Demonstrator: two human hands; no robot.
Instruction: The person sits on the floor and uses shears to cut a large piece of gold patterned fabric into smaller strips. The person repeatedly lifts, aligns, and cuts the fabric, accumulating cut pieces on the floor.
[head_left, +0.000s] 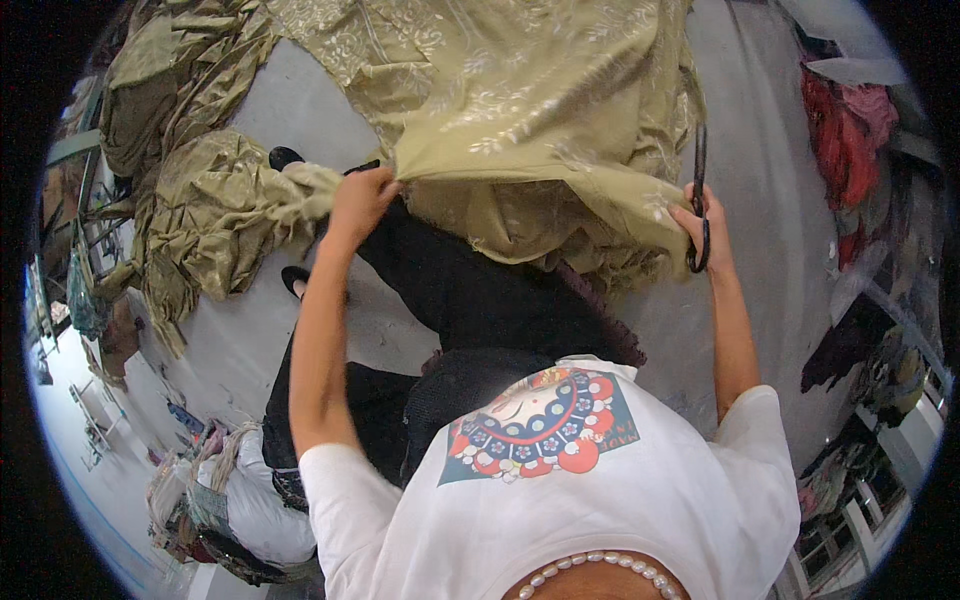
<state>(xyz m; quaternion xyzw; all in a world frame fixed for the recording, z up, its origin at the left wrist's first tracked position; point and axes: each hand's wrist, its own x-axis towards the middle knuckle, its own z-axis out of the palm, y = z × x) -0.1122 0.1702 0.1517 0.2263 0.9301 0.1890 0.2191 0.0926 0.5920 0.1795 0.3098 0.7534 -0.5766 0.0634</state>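
A large olive-green cloth with a pale leaf pattern (525, 97) hangs or lies spread in front of me, its near edge lifted between my hands. My left hand (364, 199) pinches a corner of that edge. In my right hand (707, 225) are black-handled scissors or a similar looped metal tool (699, 202), held upright beside the cloth's right edge; the fingers also seem to touch the cloth. Under the lifted edge the cloth folds back in shadow. A crumpled length of the same olive cloth (217, 217) lies to the left of my left hand.
Grey floor (300, 90) shows around the cloth. More heaped olive cloth (142, 97) stands at the upper left. Red and pink cloths (844, 142) hang at the right. White bundles (251, 502) sit at the lower left. My feet in black shoes (285, 157) are near the crumpled cloth.
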